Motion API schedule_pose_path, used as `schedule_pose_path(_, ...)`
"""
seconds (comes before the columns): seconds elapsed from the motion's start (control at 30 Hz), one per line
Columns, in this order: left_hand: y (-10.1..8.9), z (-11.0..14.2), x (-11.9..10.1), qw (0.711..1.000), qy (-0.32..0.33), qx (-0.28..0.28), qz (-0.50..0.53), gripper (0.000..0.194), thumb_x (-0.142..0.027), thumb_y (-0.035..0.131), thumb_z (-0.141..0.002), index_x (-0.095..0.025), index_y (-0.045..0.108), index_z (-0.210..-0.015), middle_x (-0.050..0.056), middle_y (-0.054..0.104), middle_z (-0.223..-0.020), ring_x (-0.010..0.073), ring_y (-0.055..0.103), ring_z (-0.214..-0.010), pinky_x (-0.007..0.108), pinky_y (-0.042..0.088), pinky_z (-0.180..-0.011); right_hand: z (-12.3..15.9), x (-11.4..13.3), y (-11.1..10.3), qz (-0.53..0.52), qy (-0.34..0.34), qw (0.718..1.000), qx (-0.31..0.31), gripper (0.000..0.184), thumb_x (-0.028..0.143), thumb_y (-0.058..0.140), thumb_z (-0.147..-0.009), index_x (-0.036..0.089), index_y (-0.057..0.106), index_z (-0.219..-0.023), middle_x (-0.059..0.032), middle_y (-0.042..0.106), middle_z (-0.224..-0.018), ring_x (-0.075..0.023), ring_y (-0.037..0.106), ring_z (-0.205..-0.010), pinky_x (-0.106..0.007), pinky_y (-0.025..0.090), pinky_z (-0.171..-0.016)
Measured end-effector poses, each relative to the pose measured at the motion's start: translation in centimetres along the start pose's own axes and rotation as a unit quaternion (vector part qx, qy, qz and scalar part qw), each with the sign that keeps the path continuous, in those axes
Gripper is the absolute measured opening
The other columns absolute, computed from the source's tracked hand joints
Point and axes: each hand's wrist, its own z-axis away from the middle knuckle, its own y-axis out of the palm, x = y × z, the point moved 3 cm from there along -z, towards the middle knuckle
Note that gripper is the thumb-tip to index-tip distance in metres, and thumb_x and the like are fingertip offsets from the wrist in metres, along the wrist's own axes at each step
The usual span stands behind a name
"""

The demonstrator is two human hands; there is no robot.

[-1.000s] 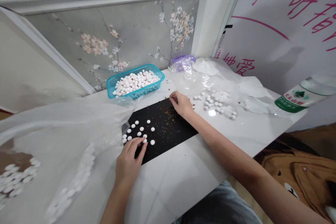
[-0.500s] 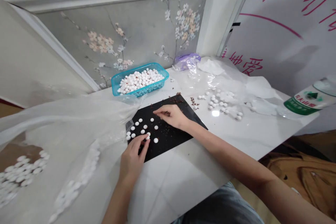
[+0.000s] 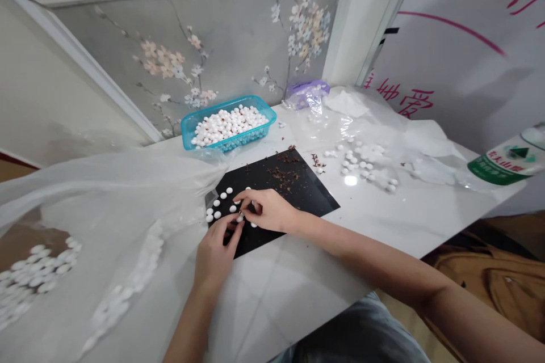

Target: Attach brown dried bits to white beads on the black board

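My left hand (image 3: 217,249) rests at the near edge of a black sheet (image 3: 317,195), its thumb and fingers pinching a small white ball (image 3: 240,218). Right above that ball, my right hand (image 3: 272,211) has its fingertips closed together on what looks like a tiny brown piece (image 3: 240,212), mostly hidden by the fingers. Several loose white balls (image 3: 223,195) lie on the sheet left of my hands, some partly covered by the right hand. Brown bits (image 3: 283,174) are scattered over the sheet's far part.
A blue basket (image 3: 186,135) heaped with white balls stands against the wall. Clear plastic bags holding balls spread over the left (image 3: 170,181) and right (image 3: 361,159) of the white table (image 3: 259,300). A green-labelled bottle (image 3: 496,167) lies at the right.
My right hand has come from the brown bits toward me and left, reaching the ball in my left hand. The left hand has kept its hold. The view has shifted slightly.
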Motion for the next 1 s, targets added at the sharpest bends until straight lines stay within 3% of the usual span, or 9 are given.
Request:
schedule_pose_path(0.17,-0.06,0.08,0.07,0.999,-0.029,-0.009,0.02,0.018,-0.036,0.054,-0.083,-0.021,0.058,-0.093,0.002,0.064,-0.082,0.0149,0.061,-0.071,0.027,0.051,-0.068,0.16,0.43,-0.13,0.025,0.01,1.0,0.012,0.04,0.0,0.059,-0.074,0.017,0.05,-0.11,0.0064,0.063,-0.079,-0.0058,0.047,-0.049,-0.015,0.036,-0.053)
schedule_pose_path(0.4,-0.02,0.02,0.25,1.0,-0.01,-0.008,0.013,0.019,-0.037,0.052,-0.084,-0.021,0.06,-0.09,0.003,0.064,-0.083,0.0162,0.062,-0.073,0.029,0.051,-0.069,0.27,0.35,-0.04,0.032,0.006,0.999,0.023,0.037,0.002,0.057,-0.077,0.019,0.046,-0.108,0.0064,0.062,-0.078,-0.008,0.05,-0.051,-0.016,0.037,-0.053)
schedule_pose_path(0.8,-0.12,0.13,0.04,0.998,0.043,-0.038,0.004,0.017,-0.035,0.052,-0.085,-0.02,0.06,-0.088,0.002,0.065,-0.081,0.015,0.062,-0.072,0.028,0.051,-0.07,0.57,-0.3,0.82,-0.051,0.01,0.999,0.012,0.029,0.004,0.056,-0.076,0.019,0.04,-0.095,0.006,0.061,-0.075,-0.0063,0.049,-0.048,-0.015,0.037,-0.05)
schedule_pose_path(1.0,-0.33,0.22,-0.03,0.996,0.054,-0.065,-0.007,0.015,-0.033,0.054,-0.084,-0.02,0.06,-0.087,0.002,0.065,-0.079,0.0149,0.063,-0.071,0.028,0.052,-0.069,0.67,0.24,0.81,-0.108,0.027,0.994,0.018,0.034,0.01,0.061,-0.075,0.019,0.037,-0.096,0.0009,0.059,-0.087,-0.0064,0.052,-0.051,-0.015,0.04,-0.047)
